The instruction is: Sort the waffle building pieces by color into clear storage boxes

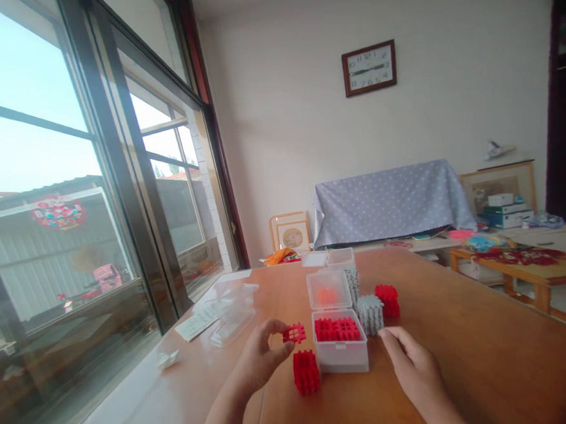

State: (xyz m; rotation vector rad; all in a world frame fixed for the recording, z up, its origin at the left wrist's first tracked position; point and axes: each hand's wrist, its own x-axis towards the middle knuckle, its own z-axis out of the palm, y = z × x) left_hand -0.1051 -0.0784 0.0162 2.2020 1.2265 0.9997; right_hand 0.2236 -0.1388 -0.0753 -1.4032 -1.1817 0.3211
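Between thumb and index finger, my left hand pinches a red plastic grid piece by its left edge, up off the table. Just below it stands a stack of red grid pieces. A clear plastic box with its lid tipped back holds rows of red grid pieces. Right of the box, a stack of grey grid pieces stands with another red stack behind it. My right hand is closed, its fingertips beside the grey stack's lower right corner; whatever they hold is hidden.
More grey pieces and another open clear box are farther back. Clear lids, a paper slip and a crumpled wrapper lie on the left of the wooden table, beside the window.
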